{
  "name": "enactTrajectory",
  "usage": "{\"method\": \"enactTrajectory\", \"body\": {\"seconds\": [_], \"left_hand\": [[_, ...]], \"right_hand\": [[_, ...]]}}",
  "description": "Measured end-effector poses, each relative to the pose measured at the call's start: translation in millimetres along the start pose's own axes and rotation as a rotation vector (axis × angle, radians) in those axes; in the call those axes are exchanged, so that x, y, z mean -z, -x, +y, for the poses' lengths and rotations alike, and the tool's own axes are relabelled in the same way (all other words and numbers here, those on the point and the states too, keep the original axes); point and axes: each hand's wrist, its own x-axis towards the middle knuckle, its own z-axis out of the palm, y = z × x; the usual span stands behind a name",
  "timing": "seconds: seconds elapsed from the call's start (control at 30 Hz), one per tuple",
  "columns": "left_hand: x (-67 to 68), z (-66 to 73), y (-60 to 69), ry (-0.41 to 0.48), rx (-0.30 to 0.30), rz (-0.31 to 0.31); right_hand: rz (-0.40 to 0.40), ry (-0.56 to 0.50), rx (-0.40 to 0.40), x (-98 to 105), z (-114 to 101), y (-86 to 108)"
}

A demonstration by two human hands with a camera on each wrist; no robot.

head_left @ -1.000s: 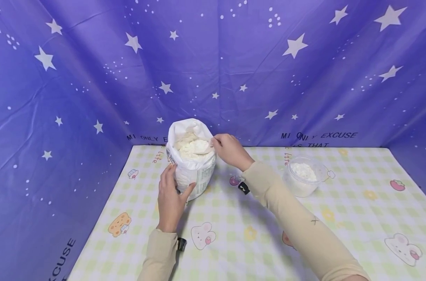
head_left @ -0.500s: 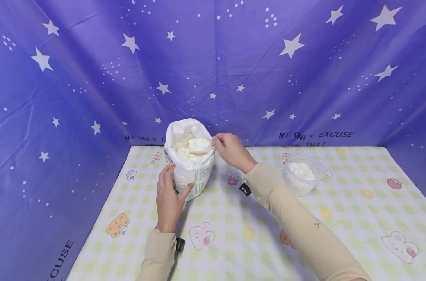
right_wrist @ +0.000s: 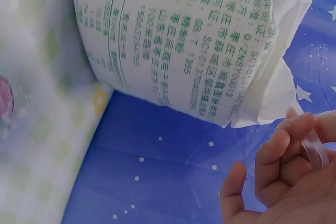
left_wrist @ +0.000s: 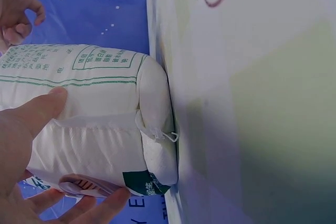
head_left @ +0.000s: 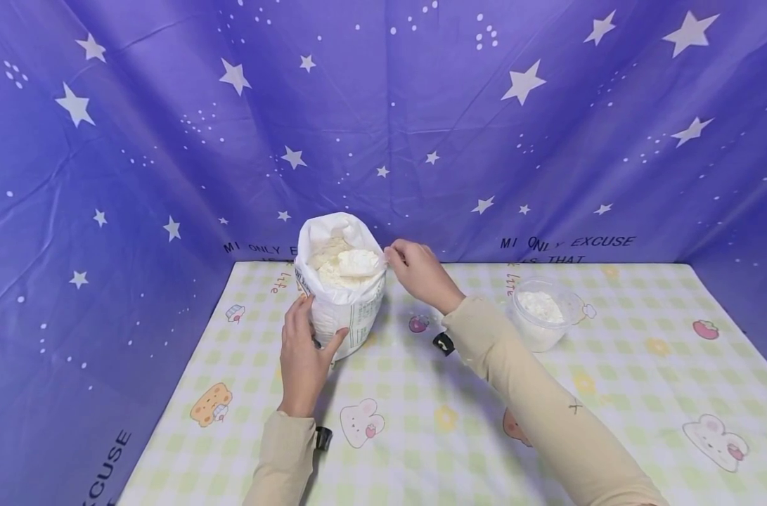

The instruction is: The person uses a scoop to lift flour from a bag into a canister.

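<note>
A white bag of flour (head_left: 351, 320) with green print stands upright, its mouth rolled open and pale powder (head_left: 327, 261) inside. My left hand (head_left: 304, 365) holds the bag's lower near side; in the left wrist view its thumb (left_wrist: 50, 103) lies on one face and its fingers reach round the other. At the bag's right rim, my right hand (head_left: 424, 275) pinches the clear handle of a scoop (right_wrist: 315, 149). A white heap (head_left: 359, 263) covers the scoop's bowl, level with the bag's mouth, so the bowl's shape is hidden.
To the right stands a clear round tub (head_left: 541, 337) holding white powder, partly behind the right sleeve (head_left: 516, 372). A checked cloth (head_left: 421, 450) with cartoon prints covers the table. Purple star-printed curtain (head_left: 383, 105) rises close behind the bag.
The scoop has come up out of the loose powder with a heap on it, then stays nearly still at the rim. The left hand keeps its hold on the bag.
</note>
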Motion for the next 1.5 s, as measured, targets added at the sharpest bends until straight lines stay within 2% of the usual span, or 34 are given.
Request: {"method": "enactTrajectory", "body": {"seconds": [0.33,0.77,1.5], "left_hand": [[0.0,-0.7,-0.8,0.005,0.025,-0.026],[-0.3,-0.1,-0.8,0.003,0.038,-0.046],[0.9,0.7,0.0,0.014,0.037,-0.032]], "right_hand": [[0.033,-0.112,-0.009,2,5,2.3],[0.033,-0.134,-0.031,9,5,11.1],[0.116,-0.188,-0.054,33,15,35.1]]}}
